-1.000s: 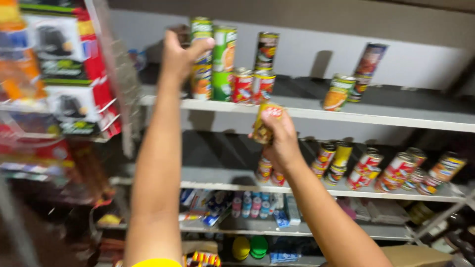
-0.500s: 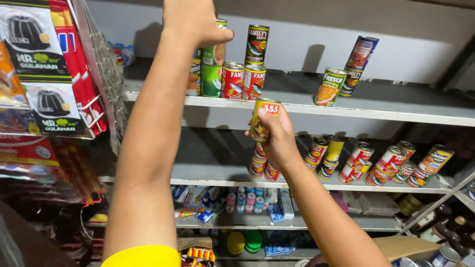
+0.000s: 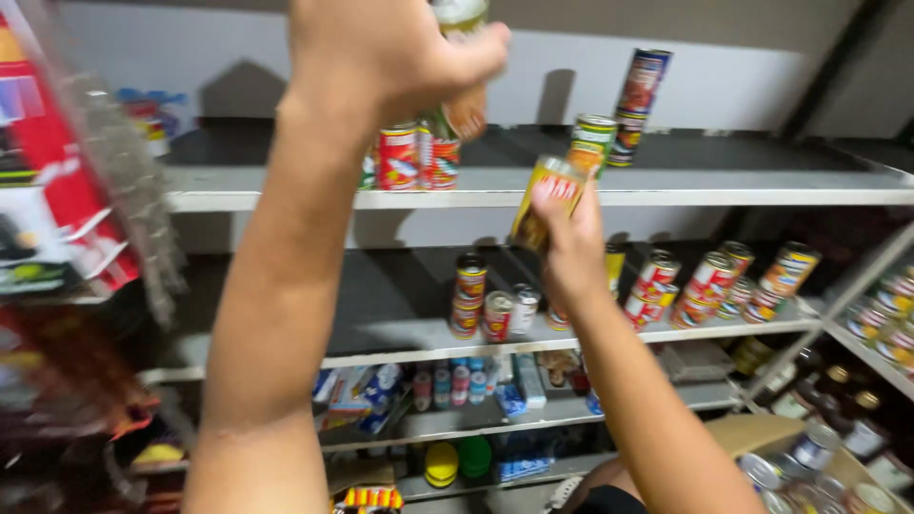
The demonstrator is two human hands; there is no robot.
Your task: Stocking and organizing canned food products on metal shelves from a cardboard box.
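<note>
**Two cans held up at the top shelf**

Head view: the left hand [image 3: 381, 57] is raised high, fingers wrapped around a tall can [image 3: 462, 67] whose top runs out of the picture; the can hangs just above the pair of red cans [image 3: 417, 155] standing near the front edge of the top shelf [image 3: 724, 195]. The right hand [image 3: 571, 238] is lower, closed around a yellow can [image 3: 547, 200] that is tilted, its upper rim level with the shelf's front lip and just in front of it. To the right, a green-and-yellow can [image 3: 592, 141] leans on the top shelf beside a stack of dark tall cans [image 3: 640, 100]. The shelf below carries rows of red-and-white cans [image 3: 709, 281], and an open cardboard box [image 3: 819, 466] with more cans shows at the lower right.

As I judge it, the risk lies in the crowding: the tall can hangs so close over the red pair that a careless descent could knock them off the lip. The tilted yellow can could catch the shelf edge and slip from the fingers, and the leaning green-and-yellow can looks ready to roll if bumped.
</note>
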